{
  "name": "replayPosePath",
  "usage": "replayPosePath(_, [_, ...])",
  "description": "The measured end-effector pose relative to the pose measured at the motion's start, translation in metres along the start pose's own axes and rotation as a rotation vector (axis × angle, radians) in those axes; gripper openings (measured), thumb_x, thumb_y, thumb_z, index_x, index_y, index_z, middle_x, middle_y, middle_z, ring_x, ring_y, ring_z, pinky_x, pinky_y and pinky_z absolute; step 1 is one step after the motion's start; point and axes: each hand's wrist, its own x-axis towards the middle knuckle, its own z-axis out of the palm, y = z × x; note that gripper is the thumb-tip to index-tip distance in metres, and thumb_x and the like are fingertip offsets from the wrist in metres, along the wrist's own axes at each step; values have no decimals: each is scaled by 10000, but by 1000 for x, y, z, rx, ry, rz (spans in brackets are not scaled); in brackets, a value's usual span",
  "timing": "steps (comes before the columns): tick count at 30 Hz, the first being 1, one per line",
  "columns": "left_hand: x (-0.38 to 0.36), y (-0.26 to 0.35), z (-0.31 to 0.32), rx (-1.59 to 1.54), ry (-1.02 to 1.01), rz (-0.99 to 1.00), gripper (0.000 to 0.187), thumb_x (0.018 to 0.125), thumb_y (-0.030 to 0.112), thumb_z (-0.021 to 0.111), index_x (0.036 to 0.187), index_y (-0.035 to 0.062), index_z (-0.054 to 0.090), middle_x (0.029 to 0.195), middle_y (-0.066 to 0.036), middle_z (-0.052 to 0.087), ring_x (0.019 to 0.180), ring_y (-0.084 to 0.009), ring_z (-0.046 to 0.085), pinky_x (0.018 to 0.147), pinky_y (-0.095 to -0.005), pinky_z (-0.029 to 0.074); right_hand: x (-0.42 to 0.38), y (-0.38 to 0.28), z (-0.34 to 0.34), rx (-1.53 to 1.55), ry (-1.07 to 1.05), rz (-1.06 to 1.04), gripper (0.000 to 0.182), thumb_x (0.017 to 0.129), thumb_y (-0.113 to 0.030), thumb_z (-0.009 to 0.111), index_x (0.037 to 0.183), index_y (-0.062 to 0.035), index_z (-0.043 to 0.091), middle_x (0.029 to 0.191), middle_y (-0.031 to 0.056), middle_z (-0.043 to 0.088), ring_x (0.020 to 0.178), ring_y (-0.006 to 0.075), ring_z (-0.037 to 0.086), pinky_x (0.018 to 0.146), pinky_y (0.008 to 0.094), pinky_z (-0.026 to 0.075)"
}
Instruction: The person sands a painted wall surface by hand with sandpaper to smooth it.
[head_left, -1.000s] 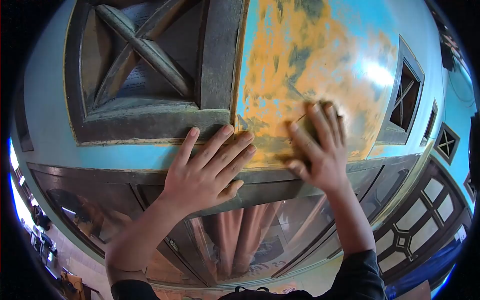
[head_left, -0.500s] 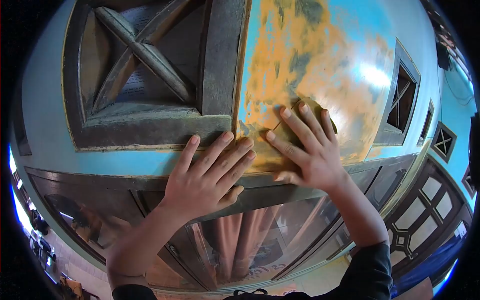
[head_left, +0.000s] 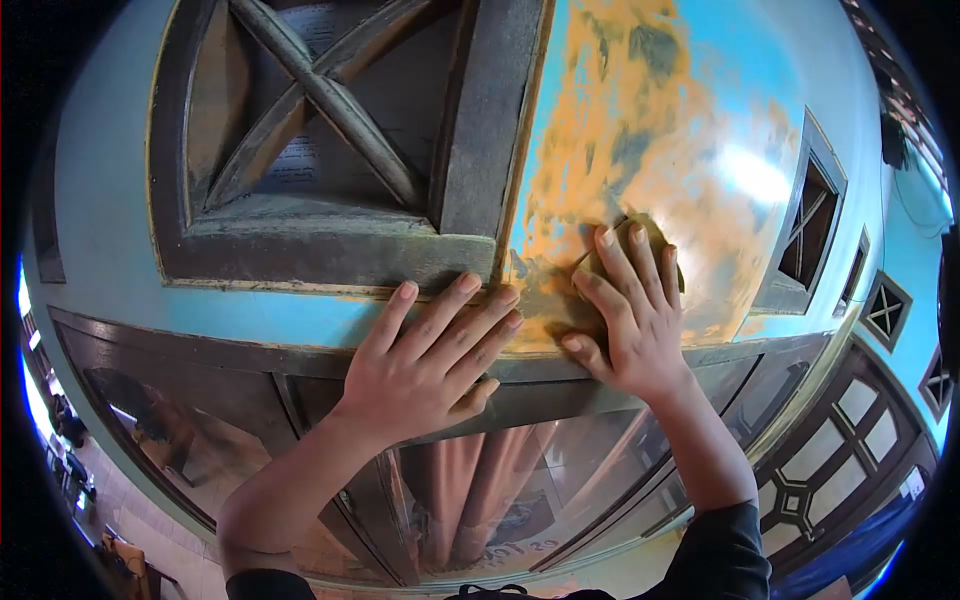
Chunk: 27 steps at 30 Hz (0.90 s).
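Note:
My right hand [head_left: 640,325] presses a dark, brownish sheet that looks like sandpaper [head_left: 655,235] flat against the wall. The palm and fingers cover most of the sheet; its edge shows around the fingertips. Beneath it the blue-painted wall has a broad orange and grey worn patch [head_left: 600,130]. My left hand [head_left: 415,365] lies with fingers spread and holds nothing. Its fingertips rest near the lower corner of a dark wooden vent frame [head_left: 330,260], over the narrow blue strip below it.
A dark wooden beam [head_left: 250,345] runs below both hands, above glass panes with a pinkish curtain [head_left: 470,490] behind. To the right are a smaller cross-barred vent [head_left: 803,230] and a panelled door [head_left: 835,455]. Furniture [head_left: 125,565] stands at lower left.
The view has shifted, so the wall and vent frame appear farther right. My right index finger has drawn closer to its neighbours on the sheet. My left hand stays spread near the frame corner.

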Motion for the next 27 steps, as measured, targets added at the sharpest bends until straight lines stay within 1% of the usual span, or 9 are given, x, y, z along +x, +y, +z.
replayPosePath(5, [0,1,1,26,19,-3,536,973,505,439,1417,246,588,1535,24,493,1456,-229,403,1243,-562,141,11,-1,-14,16,-138,-141,547,953,-584,534,1362,-227,595,1570,70,439,1472,308,371,1213,560,170])
replayPosePath(6, [0,1,2,29,20,-1,534,976,506,433,1415,247,590,1533,24,496,1454,-229,405,1243,-561,144,10,-1,-16,3,-135,-185,501,971,-563,517,1355,-253,600,1567,36,449,1466,261,389,1223,528,176])
replayPosePath(9, [-1,1,2,19,31,-8,528,982,505,423,1410,249,597,1521,24,510,1446,-228,419,1243,-554,155,1,11,-13,8,-129,-260,432,984,-516,527,1337,-281,610,1545,21,481,1457,253,405,1227,516,179])
replayPosePath(13, [-1,2,6,17,80,-23,511,1001,497,387,1381,251,623,1486,33,548,1417,-222,459,1239,-548,171,11,16,-8,-19,-40,-280,328,944,-375,625,1258,-291,666,1509,23,526,1428,252,447,1223,506,203])
replayPosePath(17, [-1,4,7,9,88,-34,509,1009,495,369,1361,245,638,1470,39,564,1404,-221,476,1235,-548,180,53,21,-13,-8,30,-219,354,890,-317,685,1243,-298,681,1514,29,518,1399,293,473,1170,537,307])
replayPosePath(20, [-2,3,7,13,88,-30,509,1012,499,366,1350,239,645,1450,35,583,1404,-225,476,1229,-558,180,78,23,-18,-13,35,-231,367,967,-433,589,1266,-245,690,1502,107,522,1427,389,431,1170,607,261])
replayPosePath(23, [-5,0,4,-10,59,-19,515,1013,511,367,1349,236,645,1442,31,590,1401,-237,480,1224,-570,179,71,9,-17,7,5,-249,498,975,-599,481,1251,-253,709,1498,120,522,1429,399,423,1165,602,278])
replayPosePath(24, [-6,-1,4,-5,51,-6,520,1012,524,374,1346,232,646,1444,28,589,1402,-246,479,1223,-576,172,66,9,-16,-74,-52,-289,615,934,-706,415,1249,-268,711,1493,128,524,1425,413,422,1157,598,297])
replayPosePath(27, [-6,0,6,-13,53,-11,522,1011,532,377,1342,233,647,1448,32,586,1409,-244,469,1225,-573,163,76,24,-17,-52,-14,-365,624,921,-720,414,1245,-280,716,1487,138,528,1420,425,425,1150,601,305])
